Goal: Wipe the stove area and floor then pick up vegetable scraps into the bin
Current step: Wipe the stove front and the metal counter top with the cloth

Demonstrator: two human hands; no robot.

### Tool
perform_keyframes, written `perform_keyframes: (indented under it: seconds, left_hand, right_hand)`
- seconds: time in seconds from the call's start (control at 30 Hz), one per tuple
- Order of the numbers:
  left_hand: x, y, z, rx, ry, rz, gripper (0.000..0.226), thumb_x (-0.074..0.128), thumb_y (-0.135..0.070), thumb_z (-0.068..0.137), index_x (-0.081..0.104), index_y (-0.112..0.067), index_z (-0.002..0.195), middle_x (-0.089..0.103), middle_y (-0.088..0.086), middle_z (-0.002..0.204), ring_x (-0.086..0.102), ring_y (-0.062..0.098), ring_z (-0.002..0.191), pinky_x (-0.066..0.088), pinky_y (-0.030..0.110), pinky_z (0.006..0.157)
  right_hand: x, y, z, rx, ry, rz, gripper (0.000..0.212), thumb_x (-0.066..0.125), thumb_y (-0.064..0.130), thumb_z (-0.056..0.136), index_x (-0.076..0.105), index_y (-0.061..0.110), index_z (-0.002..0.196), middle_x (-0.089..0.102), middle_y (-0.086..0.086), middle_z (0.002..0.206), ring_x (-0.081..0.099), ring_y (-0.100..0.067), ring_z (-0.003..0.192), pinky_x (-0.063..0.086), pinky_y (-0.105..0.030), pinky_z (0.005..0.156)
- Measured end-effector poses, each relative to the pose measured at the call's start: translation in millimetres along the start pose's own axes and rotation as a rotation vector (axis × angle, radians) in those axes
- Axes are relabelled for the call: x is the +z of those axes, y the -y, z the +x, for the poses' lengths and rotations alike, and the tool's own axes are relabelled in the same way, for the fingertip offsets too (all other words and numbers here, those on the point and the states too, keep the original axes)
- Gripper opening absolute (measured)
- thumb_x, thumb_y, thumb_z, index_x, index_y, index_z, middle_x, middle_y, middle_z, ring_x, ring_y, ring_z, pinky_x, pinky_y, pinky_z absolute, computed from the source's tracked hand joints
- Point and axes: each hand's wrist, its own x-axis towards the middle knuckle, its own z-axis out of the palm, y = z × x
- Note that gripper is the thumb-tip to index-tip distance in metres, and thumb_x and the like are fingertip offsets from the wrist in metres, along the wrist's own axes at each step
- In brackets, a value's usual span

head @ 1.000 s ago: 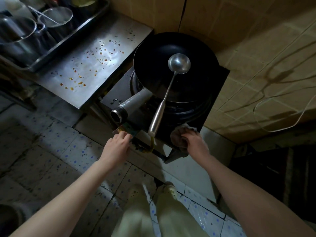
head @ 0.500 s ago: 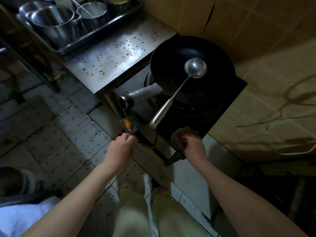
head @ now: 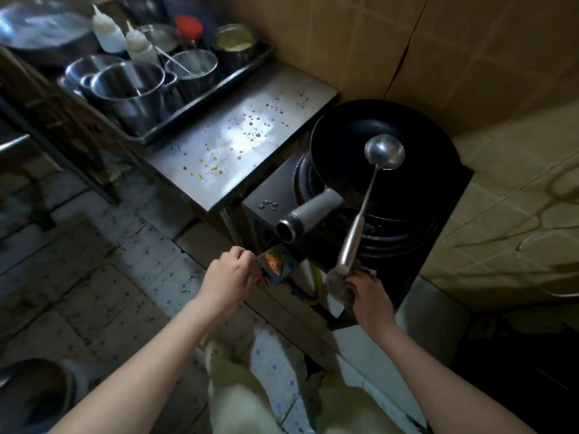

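Observation:
A black stove [head: 438, 245] carries a black wok [head: 360, 170] with a steel ladle [head: 369, 186] lying in it, handle toward me. My right hand [head: 369, 296] grips a crumpled grey cloth [head: 336, 280] against the stove's front edge, just under the ladle's handle end. My left hand [head: 228, 277] pinches a small colourful packet [head: 277, 266] at the stove's front left corner. The steel counter [head: 238, 145] left of the stove is dotted with orange oil drops. The pale tiled floor [head: 125, 277] below is speckled and dirty.
A dark tray [head: 200, 98] at the counter's back holds steel pots, squeeze bottles and jars. A yellow hose [head: 316, 286] hangs below the stove front. A round bucket [head: 34, 393] stands at the bottom left. Cardboard lines the wall behind and right.
My left hand has pulled the colourful packet out from the stove's front corner. My right hand with the cloth has stayed at the front edge. The view has swung left toward the counter.

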Motion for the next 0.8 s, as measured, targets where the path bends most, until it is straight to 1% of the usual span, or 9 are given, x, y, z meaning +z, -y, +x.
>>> perform_keyframes:
  seconds: [0.07,0.2,0.3,0.33,0.4,0.47,0.57,0.6,0.8]
  left_hand:
    - [-13.0,27.5,15.7,0.050,0.004,0.014,0.039,0.051,-0.020,0.088,0.049,-0.018,0.127,0.049,0.004,0.129,0.054,0.027,0.106,0.045,0.036,0.081]
    - [-41.5,74.6,50.5,0.168,0.013,0.003,0.041,0.051,-0.014,0.086,0.050,-0.016,0.127,0.049,0.006,0.129,0.055,0.030,0.102,0.045,0.038,0.078]
    - [-57.5,101.1,69.9,0.279,0.042,0.029,0.039,0.049,-0.013,0.088,0.051,-0.015,0.127,0.050,0.008,0.127,0.055,0.031,0.102,0.046,0.038,0.077]
    - [-60.2,108.4,75.4,0.313,0.050,0.036,0.038,0.049,-0.014,0.089,0.051,-0.014,0.127,0.051,0.008,0.128,0.056,0.031,0.102,0.047,0.039,0.078]
    - [-64.1,120.1,87.0,0.344,0.064,0.044,0.038,0.048,-0.014,0.090,0.050,-0.015,0.128,0.051,0.007,0.128,0.056,0.030,0.103,0.047,0.038,0.079]
    - [-65.9,128.0,96.6,0.361,0.075,0.047,0.038,0.048,-0.014,0.090,0.050,-0.015,0.128,0.050,0.006,0.128,0.055,0.029,0.104,0.045,0.037,0.079]
    - [-66.2,135.3,109.2,0.402,0.098,0.037,0.038,0.048,-0.013,0.090,0.051,-0.013,0.128,0.051,0.007,0.127,0.056,0.028,0.102,0.046,0.037,0.080]
    - [-66.1,137.6,114.1,0.408,0.101,0.030,0.038,0.048,-0.013,0.090,0.051,-0.013,0.128,0.051,0.007,0.127,0.056,0.028,0.102,0.046,0.037,0.081]
    - [-69.7,147.1,151.2,0.408,0.131,0.027,0.037,0.047,-0.013,0.091,0.049,-0.012,0.128,0.049,0.009,0.126,0.055,0.030,0.101,0.047,0.040,0.082]
  right_hand:
    - [5.7,17.5,-0.6,0.062,-0.053,0.097,0.034,0.045,0.004,0.093,0.062,0.015,0.121,0.054,-0.006,0.132,0.047,-0.031,0.120,0.044,-0.041,0.097]
    - [17.5,57.4,5.5,0.240,-0.103,0.128,0.037,0.047,0.004,0.091,0.061,0.015,0.123,0.055,-0.014,0.127,0.051,-0.033,0.116,0.042,-0.040,0.096]
    - [29.2,99.1,11.4,0.212,-0.205,0.199,0.033,0.048,-0.002,0.089,0.065,0.008,0.116,0.057,-0.011,0.128,0.051,-0.031,0.121,0.042,-0.043,0.102]
    - [34.0,113.9,14.4,0.199,-0.246,0.236,0.031,0.048,-0.004,0.088,0.066,0.007,0.109,0.059,-0.009,0.124,0.052,-0.028,0.119,0.044,-0.040,0.101]
    - [42.0,141.6,23.4,0.208,-0.295,0.271,0.033,0.045,-0.004,0.089,0.067,0.012,0.109,0.060,-0.005,0.118,0.053,-0.024,0.115,0.045,-0.030,0.096]
    - [48.7,163.3,37.4,0.222,-0.287,0.284,0.035,0.045,-0.001,0.091,0.065,0.016,0.115,0.056,-0.007,0.128,0.051,-0.023,0.122,0.042,-0.030,0.100]
    - [54.4,191.0,62.7,0.216,-0.268,0.334,0.035,0.046,-0.001,0.091,0.064,0.016,0.117,0.045,-0.005,0.144,0.037,-0.020,0.135,0.030,-0.030,0.111]
    - [55.1,199.2,72.0,0.211,-0.280,0.327,0.036,0.046,-0.002,0.091,0.064,0.015,0.117,0.045,-0.004,0.145,0.036,-0.019,0.135,0.028,-0.029,0.111]
    - [61.5,215.0,116.0,0.223,-0.304,0.280,0.038,0.045,-0.003,0.091,0.063,0.015,0.119,0.047,-0.002,0.144,0.036,-0.019,0.134,0.034,-0.029,0.106]
